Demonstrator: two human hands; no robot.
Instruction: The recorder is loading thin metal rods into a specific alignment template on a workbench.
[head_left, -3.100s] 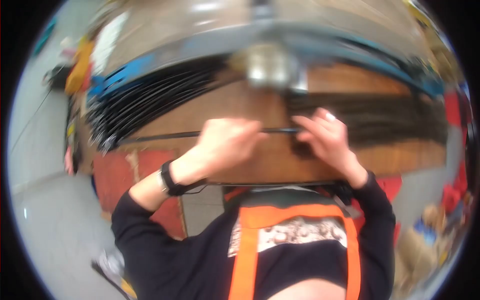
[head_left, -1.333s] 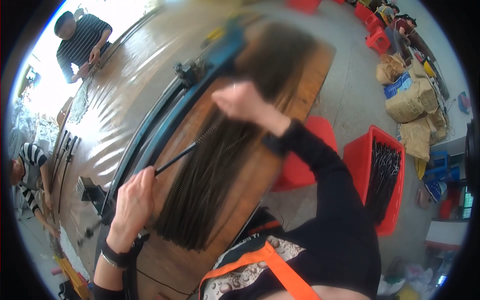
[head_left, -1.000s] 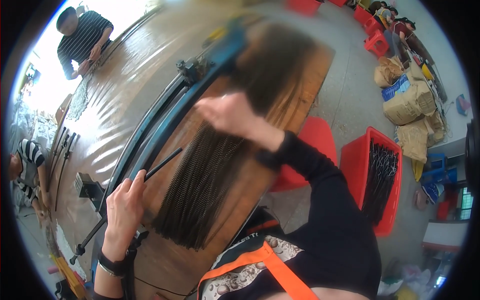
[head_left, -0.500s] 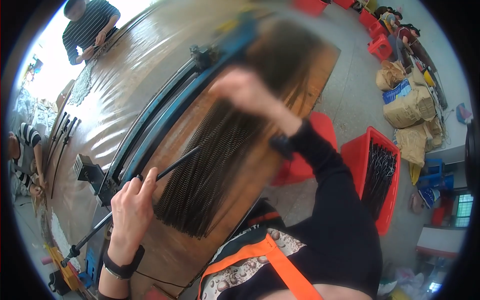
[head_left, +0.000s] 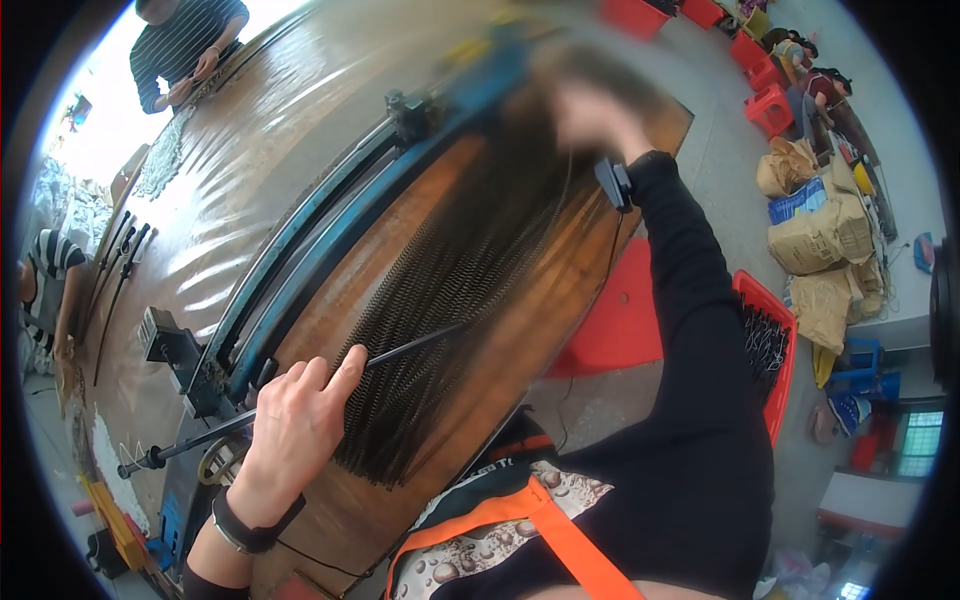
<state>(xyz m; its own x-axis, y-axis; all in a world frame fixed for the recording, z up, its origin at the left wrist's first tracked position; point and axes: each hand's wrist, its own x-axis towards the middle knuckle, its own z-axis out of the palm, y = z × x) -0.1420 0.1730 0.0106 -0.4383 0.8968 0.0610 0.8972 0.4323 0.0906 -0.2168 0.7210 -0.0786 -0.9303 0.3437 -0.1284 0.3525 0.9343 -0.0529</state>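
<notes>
The left hand (head_left: 295, 420) was curled tight around one long black rod (head_left: 415, 345). The rod slanted up to the right, and its thin tip was over the pile of dark springs (head_left: 430, 270). I cannot tell if the tip touched them. The rod's other end, with dark rings on it, stuck out past the left side of the hand. The right hand (head_left: 592, 120) was a blur over the far end of the springs, so I cannot tell if it was holding anything.

The springs lay side by side on the wooden bench (head_left: 590, 255), too many to count. On their left ran two blue metal rails (head_left: 345, 212), with a strip of brown wood between the rails and the pile. On their right, more wood showed, up to the bench's straight edge. Past that edge was one red stool (head_left: 625, 305), and then gray floor.

Near the stool stood one red bin (head_left: 784, 395). It held lots of black rods with wire loops (head_left: 763, 345), and the right sleeve (head_left: 700, 310) hid part of it. Three black rods (head_left: 122, 262) lay on the shiny table (head_left: 250, 180) at the left. Two other people in stripy tops were by that table, one at the top and one at the left.
</notes>
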